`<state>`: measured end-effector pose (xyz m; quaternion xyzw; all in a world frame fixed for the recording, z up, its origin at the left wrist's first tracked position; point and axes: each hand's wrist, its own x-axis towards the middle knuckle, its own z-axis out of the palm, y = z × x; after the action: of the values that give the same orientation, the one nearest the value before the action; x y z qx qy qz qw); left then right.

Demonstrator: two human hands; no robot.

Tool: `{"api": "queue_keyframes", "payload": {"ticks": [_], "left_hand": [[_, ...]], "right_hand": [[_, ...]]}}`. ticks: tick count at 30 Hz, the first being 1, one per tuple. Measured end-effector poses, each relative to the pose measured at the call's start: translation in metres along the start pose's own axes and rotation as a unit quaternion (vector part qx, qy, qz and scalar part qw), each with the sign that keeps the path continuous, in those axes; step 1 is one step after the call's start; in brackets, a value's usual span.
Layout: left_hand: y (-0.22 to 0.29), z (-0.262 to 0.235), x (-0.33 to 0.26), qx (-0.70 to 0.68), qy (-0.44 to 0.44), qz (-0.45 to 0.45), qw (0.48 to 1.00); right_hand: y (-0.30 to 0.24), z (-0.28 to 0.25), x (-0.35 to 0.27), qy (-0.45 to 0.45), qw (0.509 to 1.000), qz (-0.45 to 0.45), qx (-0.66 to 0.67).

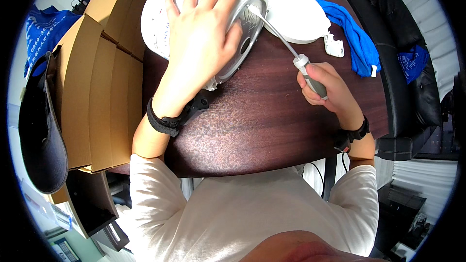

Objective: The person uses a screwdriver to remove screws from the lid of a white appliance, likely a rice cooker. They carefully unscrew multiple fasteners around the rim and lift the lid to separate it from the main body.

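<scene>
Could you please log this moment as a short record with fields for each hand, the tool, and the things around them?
left hand: spread flat on the white appliance, which lies tipped on its side, metal base plate facing right
right hand: fist closed round the grey handle of the screwdriver
screwdriver tip: at the upper rim of the base plate
surface: dark wooden table
behind the tool: white round lid, blue cloth
left of the table: cardboard boxes
</scene>
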<state>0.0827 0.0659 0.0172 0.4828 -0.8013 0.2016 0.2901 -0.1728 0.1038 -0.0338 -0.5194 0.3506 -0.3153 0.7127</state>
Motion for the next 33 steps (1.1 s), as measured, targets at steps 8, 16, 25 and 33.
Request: {"api": "queue_keyframes", "payload": {"ticks": [8,16,25,33], "left_hand": [[0.0009,-0.0019,-0.0007,-0.005,0.001,0.007,1.000],[0.0009,-0.0008,0.0000,0.000,0.005,0.008,1.000],[0.0000,-0.0008,-0.0002,0.005,0.006,0.011,1.000],[-0.0003,0.0007,-0.0001,0.003,0.010,0.011,1.000]], "right_hand": [[0.0017,-0.0020,0.0005,-0.006,1.000,0.005,0.025],[0.0013,-0.0015,-0.0003,-0.003,1.000,0.006,0.027],[-0.0065,-0.0030,-0.0013,-0.015,0.999,0.019,0.027],[-0.0053,-0.0018,-0.0018,-0.008,0.999,0.018,0.033]]}}
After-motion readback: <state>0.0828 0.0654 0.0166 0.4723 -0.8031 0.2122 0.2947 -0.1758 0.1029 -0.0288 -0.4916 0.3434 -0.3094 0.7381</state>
